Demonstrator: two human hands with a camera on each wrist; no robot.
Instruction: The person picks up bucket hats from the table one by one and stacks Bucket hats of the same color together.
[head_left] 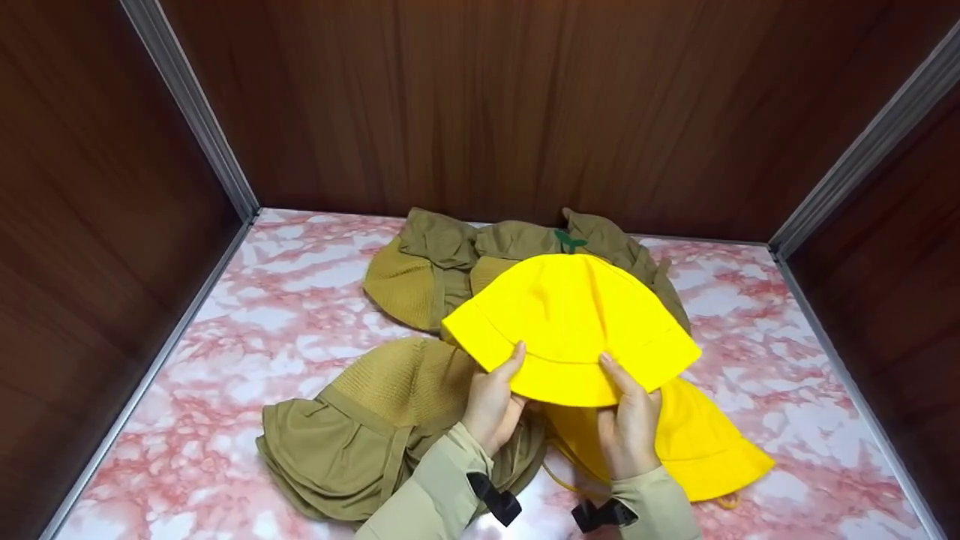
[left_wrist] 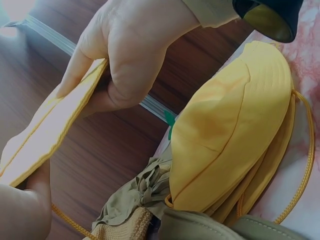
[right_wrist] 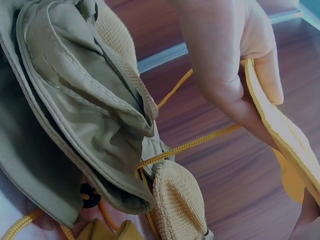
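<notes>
A yellow bucket hat [head_left: 571,315] is held up over the table by both hands, its crown pointing away from me. The left hand [head_left: 495,401] pinches the near brim left of centre, thumb on top and fingers beneath. Right of centre, the right hand [head_left: 630,424] grips the same brim in the same way. A yellow cord [right_wrist: 195,146] hangs in the right wrist view below the hat's edge. Beneath the right hand lie stacked yellow hats [head_left: 709,442], partly covered by the held one. Close under the left forearm is a pile of khaki hats [head_left: 360,420] with mesh crowns and cloth flaps.
More khaki hats [head_left: 517,238] lie at the back, partly behind the held hat, with a green leaf-shaped piece [head_left: 571,240] showing above it. The pink-and-white marbled table [head_left: 247,330] is bounded by dark wood panels [head_left: 480,112] with metal edge strips.
</notes>
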